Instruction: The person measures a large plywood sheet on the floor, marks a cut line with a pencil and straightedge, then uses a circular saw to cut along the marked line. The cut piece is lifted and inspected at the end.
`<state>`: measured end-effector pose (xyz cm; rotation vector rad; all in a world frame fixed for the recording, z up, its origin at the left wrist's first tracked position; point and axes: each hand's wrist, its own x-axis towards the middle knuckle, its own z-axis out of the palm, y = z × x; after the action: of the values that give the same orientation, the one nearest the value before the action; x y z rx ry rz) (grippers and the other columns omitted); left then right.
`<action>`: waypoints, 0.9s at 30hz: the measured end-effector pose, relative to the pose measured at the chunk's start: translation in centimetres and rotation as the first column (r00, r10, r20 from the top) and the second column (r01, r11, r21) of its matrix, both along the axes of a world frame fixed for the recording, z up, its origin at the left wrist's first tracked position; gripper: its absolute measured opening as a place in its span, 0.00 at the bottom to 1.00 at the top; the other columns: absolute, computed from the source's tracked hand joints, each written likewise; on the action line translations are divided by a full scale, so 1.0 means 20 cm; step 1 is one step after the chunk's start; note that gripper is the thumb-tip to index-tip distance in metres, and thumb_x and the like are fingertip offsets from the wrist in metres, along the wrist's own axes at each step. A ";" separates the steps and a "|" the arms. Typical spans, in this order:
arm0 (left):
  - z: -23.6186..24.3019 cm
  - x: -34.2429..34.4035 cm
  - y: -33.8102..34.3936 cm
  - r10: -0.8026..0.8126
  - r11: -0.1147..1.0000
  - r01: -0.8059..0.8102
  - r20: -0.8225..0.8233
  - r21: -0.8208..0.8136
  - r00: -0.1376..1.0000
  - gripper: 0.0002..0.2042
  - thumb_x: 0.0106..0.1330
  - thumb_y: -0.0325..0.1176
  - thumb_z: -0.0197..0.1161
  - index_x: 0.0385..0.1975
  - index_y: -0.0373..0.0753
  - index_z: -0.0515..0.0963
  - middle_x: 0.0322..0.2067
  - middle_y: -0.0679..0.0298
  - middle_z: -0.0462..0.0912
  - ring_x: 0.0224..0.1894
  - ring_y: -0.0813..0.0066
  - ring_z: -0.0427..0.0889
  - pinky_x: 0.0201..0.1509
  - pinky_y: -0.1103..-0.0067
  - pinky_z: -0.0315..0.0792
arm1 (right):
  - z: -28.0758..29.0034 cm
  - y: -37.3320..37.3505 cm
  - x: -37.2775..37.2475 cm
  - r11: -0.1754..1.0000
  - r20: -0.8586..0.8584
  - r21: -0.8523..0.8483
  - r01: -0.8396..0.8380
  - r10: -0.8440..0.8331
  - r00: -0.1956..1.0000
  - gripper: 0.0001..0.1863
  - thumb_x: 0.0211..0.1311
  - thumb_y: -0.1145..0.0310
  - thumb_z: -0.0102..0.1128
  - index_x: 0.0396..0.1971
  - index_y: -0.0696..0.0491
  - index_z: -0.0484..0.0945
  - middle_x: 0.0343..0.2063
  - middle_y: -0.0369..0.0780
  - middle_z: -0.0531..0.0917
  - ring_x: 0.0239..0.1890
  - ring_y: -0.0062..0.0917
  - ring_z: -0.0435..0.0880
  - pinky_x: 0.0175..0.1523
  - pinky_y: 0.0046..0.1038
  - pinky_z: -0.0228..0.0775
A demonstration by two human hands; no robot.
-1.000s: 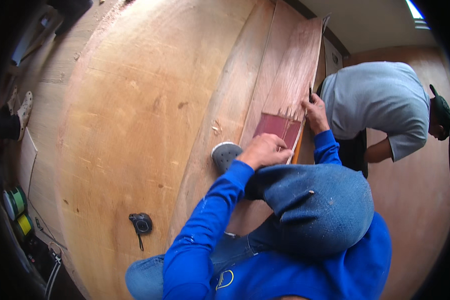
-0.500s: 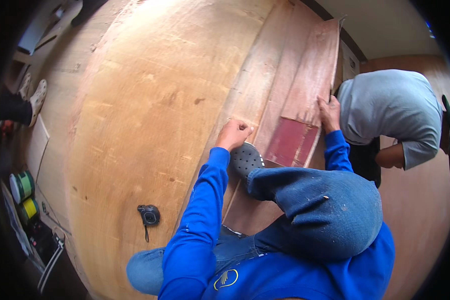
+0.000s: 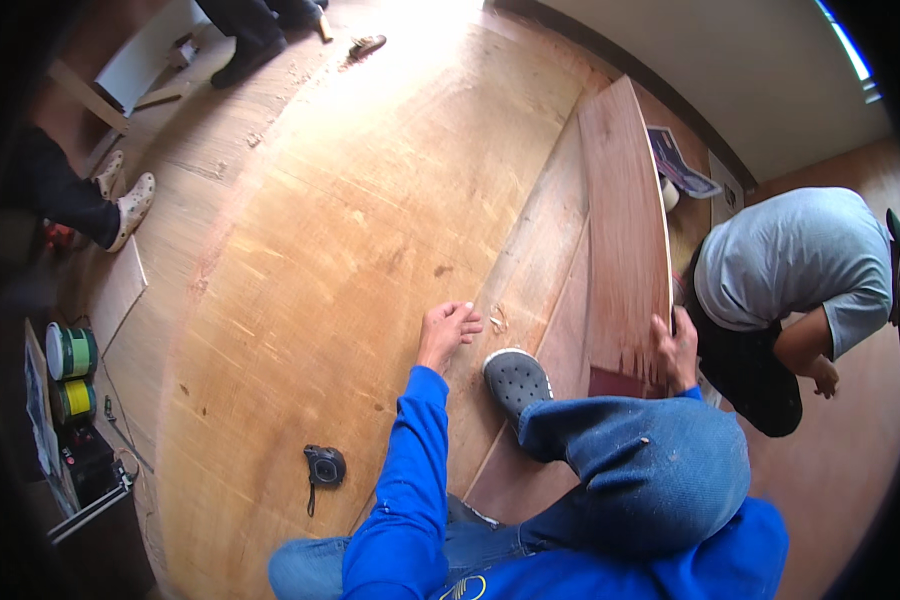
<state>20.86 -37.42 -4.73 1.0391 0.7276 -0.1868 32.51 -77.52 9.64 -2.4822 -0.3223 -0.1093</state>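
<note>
My right hand (image 3: 678, 345) grips the right edge of a long reddish-brown plywood strip (image 3: 625, 220) near its close end. That end is splintered, and a dark red patch (image 3: 615, 383) shows just below it. Part of my right hand's grip is hidden by the strip's edge. My left hand (image 3: 450, 334) hovers at or rests on the big plywood sheet (image 3: 320, 300); its fingers are loosely stretched and hold nothing I can see. Thin pale shavings (image 3: 498, 320) lie beside its fingertips. My grey clog (image 3: 517, 384) is planted on the boards between my hands.
A black tape measure (image 3: 325, 466) lies on the sheet at lower left. At the right a co-worker in a grey shirt (image 3: 780, 255) bends low beside the strip. Cans (image 3: 72, 352) stand at far left, below another person's clogs (image 3: 130, 210). A hand tool (image 3: 367, 46) lies at the top.
The plywood strip has tilted and shifted, covering more of the red patch. My left hand has come away from my clog, its fingers loosening. The view has swung, and the co-worker's hand now shows.
</note>
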 end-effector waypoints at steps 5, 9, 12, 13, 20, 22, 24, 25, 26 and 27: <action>0.01 -0.06 0.20 0.159 0.987 -0.159 0.014 0.032 0.987 0.17 0.76 0.42 0.64 0.52 0.34 0.81 0.43 0.56 0.90 0.39 0.69 0.91 0.35 0.78 0.79 | -0.03 -0.17 -0.31 0.989 -0.246 0.127 0.071 -0.038 0.969 0.11 0.68 0.70 0.68 0.41 0.59 0.77 0.32 0.45 0.81 0.37 0.26 0.78 0.47 0.31 0.74; 0.03 -0.15 0.37 0.276 0.958 -0.275 -0.006 0.083 0.961 0.17 0.75 0.42 0.64 0.52 0.35 0.81 0.43 0.56 0.90 0.37 0.70 0.91 0.33 0.79 0.78 | -0.04 -0.35 -0.43 0.999 -0.485 0.039 0.027 -0.005 0.874 0.15 0.67 0.61 0.68 0.40 0.58 0.81 0.35 0.49 0.85 0.41 0.34 0.84 0.49 0.35 0.76; 0.07 -0.24 0.48 0.342 0.932 -0.337 -0.017 0.136 0.939 0.17 0.75 0.42 0.65 0.53 0.35 0.80 0.44 0.55 0.90 0.37 0.70 0.91 0.33 0.80 0.78 | -0.14 -0.51 -0.39 0.988 -0.578 -0.153 -0.033 -0.062 0.814 0.17 0.66 0.57 0.67 0.39 0.57 0.83 0.36 0.51 0.86 0.43 0.39 0.86 0.49 0.39 0.77; 0.08 -0.28 0.51 0.362 0.924 -0.357 -0.015 0.139 0.932 0.17 0.75 0.42 0.64 0.53 0.35 0.80 0.44 0.55 0.90 0.37 0.70 0.91 0.33 0.80 0.78 | -0.18 -0.56 -0.36 0.969 -0.597 -0.239 -0.057 -0.100 0.796 0.17 0.66 0.55 0.67 0.39 0.56 0.84 0.36 0.51 0.87 0.44 0.41 0.86 0.49 0.41 0.78; 0.18 -0.58 0.66 0.513 0.830 -0.477 -0.060 0.291 0.856 0.16 0.76 0.42 0.64 0.50 0.34 0.81 0.43 0.56 0.90 0.37 0.70 0.91 0.33 0.79 0.78 | -0.38 -0.31 -0.04 0.657 -0.406 -0.723 -0.211 -0.159 0.900 0.21 0.63 0.48 0.65 0.38 0.52 0.88 0.36 0.54 0.89 0.44 0.52 0.89 0.47 0.51 0.80; 0.20 -0.64 0.68 0.524 0.818 -0.484 -0.053 0.311 0.850 0.16 0.76 0.42 0.64 0.50 0.35 0.81 0.43 0.57 0.90 0.37 0.71 0.90 0.33 0.79 0.78 | -0.39 -0.07 0.06 0.765 -0.356 -0.605 -0.221 -0.011 0.934 0.19 0.63 0.51 0.65 0.38 0.53 0.86 0.33 0.53 0.89 0.40 0.52 0.89 0.44 0.52 0.79; 0.23 -0.68 0.69 0.526 0.805 -0.475 -0.056 0.354 0.849 0.16 0.75 0.42 0.64 0.50 0.35 0.81 0.43 0.57 0.90 0.37 0.71 0.90 0.34 0.79 0.77 | -0.43 0.20 0.11 0.896 -0.333 -0.346 -0.276 0.158 0.930 0.16 0.64 0.55 0.66 0.36 0.55 0.85 0.29 0.51 0.88 0.35 0.49 0.89 0.41 0.49 0.79; 0.24 -0.69 0.70 0.523 0.801 -0.466 -0.061 0.377 0.850 0.16 0.75 0.43 0.64 0.50 0.36 0.82 0.43 0.58 0.90 0.37 0.71 0.90 0.34 0.79 0.77 | -0.47 0.33 0.12 0.935 -0.348 -0.210 -0.287 0.203 0.915 0.15 0.66 0.59 0.67 0.35 0.58 0.84 0.26 0.50 0.87 0.32 0.45 0.90 0.38 0.46 0.80; 0.24 -0.70 0.69 0.515 0.803 -0.436 -0.106 0.407 0.850 0.16 0.75 0.43 0.64 0.50 0.36 0.82 0.43 0.58 0.90 0.37 0.71 0.90 0.34 0.79 0.77 | -0.49 0.44 0.15 0.940 -0.437 -0.075 -0.333 0.269 0.858 0.14 0.68 0.62 0.66 0.35 0.60 0.83 0.25 0.48 0.86 0.30 0.39 0.90 0.35 0.41 0.80; 0.25 -0.71 0.69 0.504 0.804 -0.423 -0.099 0.417 0.858 0.16 0.75 0.43 0.64 0.51 0.37 0.82 0.43 0.58 0.90 0.38 0.71 0.90 0.35 0.79 0.78 | -0.53 0.55 0.17 0.939 -0.532 0.045 -0.340 0.310 0.788 0.14 0.70 0.64 0.65 0.35 0.62 0.82 0.25 0.46 0.86 0.28 0.33 0.90 0.32 0.36 0.79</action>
<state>6.59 -23.65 0.29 1.1840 1.2251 0.2963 35.95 -66.52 -0.99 -2.3438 -0.5064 0.7348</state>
